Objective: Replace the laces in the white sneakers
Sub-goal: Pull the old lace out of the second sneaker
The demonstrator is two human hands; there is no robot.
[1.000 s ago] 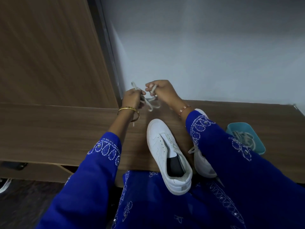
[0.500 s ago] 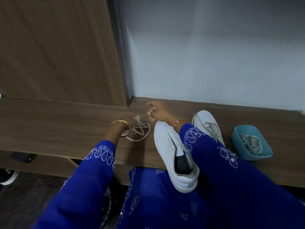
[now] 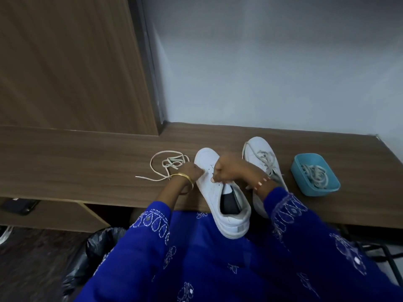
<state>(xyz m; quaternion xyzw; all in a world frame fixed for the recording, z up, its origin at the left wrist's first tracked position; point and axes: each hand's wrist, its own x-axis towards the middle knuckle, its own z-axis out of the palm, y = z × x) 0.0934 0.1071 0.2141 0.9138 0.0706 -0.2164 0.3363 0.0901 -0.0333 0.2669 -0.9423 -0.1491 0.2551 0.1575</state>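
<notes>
On the wooden shelf (image 3: 87, 153), both hands now grip the unlaced sneaker (image 3: 220, 192).
Left hand (image 3: 193, 172) has dropped the removed lace (image 3: 165, 165), lying left; right hand (image 3: 226, 171) curls over the eyelets; laced sneaker (image 3: 261, 158) and blue tub (image 3: 316, 188) sit right.

Two white sneakers (image 3: 220, 192) sit on a brown wood-grain desk (image 3: 87, 162) beside an off-white lace (image 3: 168, 164) and a light blue tub (image 3: 315, 173) of pale laces; royal-blue sleeves (image 3: 150, 232) carry white embroidered motifs, a gold bangle (image 3: 185, 178) at one wrist.
</notes>
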